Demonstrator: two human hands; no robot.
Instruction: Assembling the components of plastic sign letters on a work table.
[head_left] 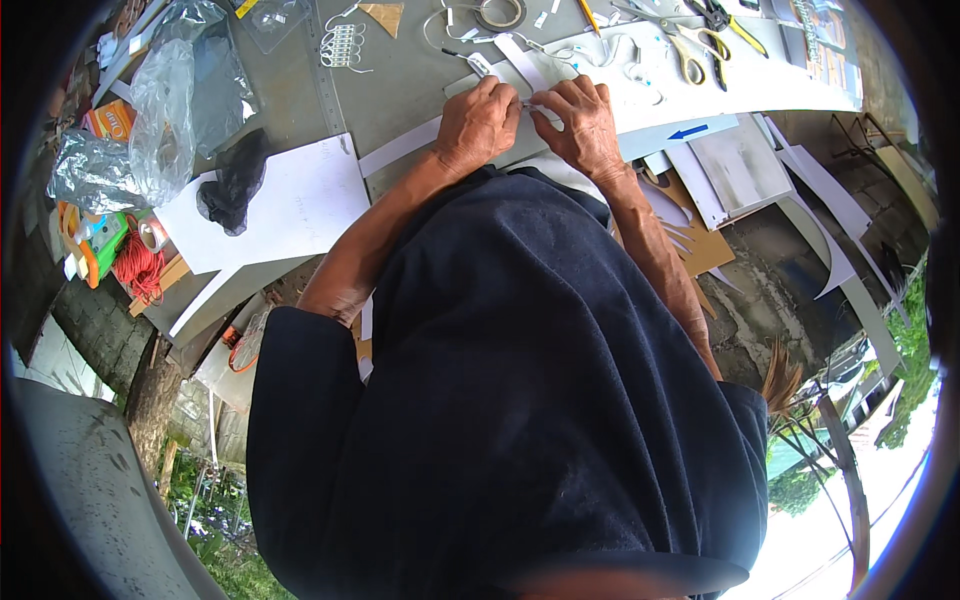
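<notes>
My left hand [478, 122] and my right hand [580, 125] meet at the near edge of the bench, fingertips pinched and almost touching. Between them shows a tiny pale piece, too small to make out. A small white module [480, 65] with thin wire sits just beyond my left hand's knuckles. Past my right hand, thin white wire [630, 62] lies in loops over a long white sheet [740, 92]. A roll of tape [500, 12] rests farther back.
Scissors [692, 58] and yellow-handled pliers [745, 35] lie at the far right. A group of wired white modules [342, 45] lies beside a metal ruler [325, 85]. Left are plastic bags [165, 115], black mesh cloth [235, 185], white board [300, 215] and red cord [138, 263].
</notes>
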